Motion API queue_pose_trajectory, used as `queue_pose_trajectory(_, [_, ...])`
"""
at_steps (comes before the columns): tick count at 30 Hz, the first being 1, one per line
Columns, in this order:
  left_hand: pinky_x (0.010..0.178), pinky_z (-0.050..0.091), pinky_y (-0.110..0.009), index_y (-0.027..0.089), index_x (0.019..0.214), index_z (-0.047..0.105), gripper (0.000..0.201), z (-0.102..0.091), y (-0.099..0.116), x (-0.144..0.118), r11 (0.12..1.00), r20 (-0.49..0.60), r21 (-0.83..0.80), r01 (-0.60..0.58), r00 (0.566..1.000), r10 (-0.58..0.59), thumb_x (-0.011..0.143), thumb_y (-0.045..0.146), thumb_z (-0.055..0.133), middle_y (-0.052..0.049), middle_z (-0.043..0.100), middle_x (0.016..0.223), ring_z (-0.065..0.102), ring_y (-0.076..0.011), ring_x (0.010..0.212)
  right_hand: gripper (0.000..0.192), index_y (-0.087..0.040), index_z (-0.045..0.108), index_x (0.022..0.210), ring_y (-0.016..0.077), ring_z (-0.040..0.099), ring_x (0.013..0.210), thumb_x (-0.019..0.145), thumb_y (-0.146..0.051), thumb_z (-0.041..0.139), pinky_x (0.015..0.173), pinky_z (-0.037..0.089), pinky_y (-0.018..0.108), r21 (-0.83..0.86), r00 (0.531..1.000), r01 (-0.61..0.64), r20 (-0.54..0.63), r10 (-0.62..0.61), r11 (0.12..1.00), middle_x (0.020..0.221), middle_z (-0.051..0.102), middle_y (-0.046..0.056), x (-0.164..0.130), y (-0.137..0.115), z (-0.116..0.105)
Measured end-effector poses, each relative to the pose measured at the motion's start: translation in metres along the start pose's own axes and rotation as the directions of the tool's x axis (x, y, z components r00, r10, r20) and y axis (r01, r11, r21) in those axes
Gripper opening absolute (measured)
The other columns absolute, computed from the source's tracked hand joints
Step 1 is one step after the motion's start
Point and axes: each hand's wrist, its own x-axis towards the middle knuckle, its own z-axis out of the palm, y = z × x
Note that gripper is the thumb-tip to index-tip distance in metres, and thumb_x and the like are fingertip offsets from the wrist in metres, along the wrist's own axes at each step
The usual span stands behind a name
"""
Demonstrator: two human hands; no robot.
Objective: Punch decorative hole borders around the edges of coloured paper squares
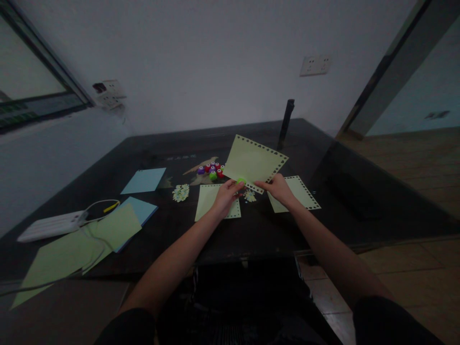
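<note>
On the left of the dark table, a white device with a looped cable lies beside pale green sheets, which partly overlap blue sheets. A separate blue sheet lies flat behind these. To the right of it is a left pile of paper bits, followed by a cluster of round-topped items in purple, red and green. In front of the cluster, a left perforated sheet lies flat, partly under the left hand. The left hand is clamped, thumb and fingers together, on a small green object at the lower edge of the held sheet. The held sheet is raised and tilted above the table, with holes along its upper and right edges. Below its lower corner is a right pile of paper bits. The right hand pinches the held sheet near that corner between thumb and fingers. Beyond the held sheet, a black upright object stands. A right perforated sheet lies flat, partly beneath the right hand.
</note>
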Motion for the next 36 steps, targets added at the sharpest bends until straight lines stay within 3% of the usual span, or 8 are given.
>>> queue_pose_trajectory(36, [0.064, 0.039, -0.023, 0.016, 0.079, 0.062, 0.028, -0.0019, -0.0026, 0.0008, 1.0, 0.009, 0.0, -0.002, 1.0, 0.002, 0.063, 0.034, 0.077, -0.003, 0.065, 0.082, 0.061, -0.014, 0.08, 0.024, -0.013, 0.07, 0.086, 0.0248, 0.067, 0.086, 0.069, -0.03, 0.067, 0.08, 0.051, 0.039, -0.015, 1.0, 0.031, -0.004, -0.031, 0.999, 0.091, 0.073, 0.01, 0.0013, 0.0036, 0.0006])
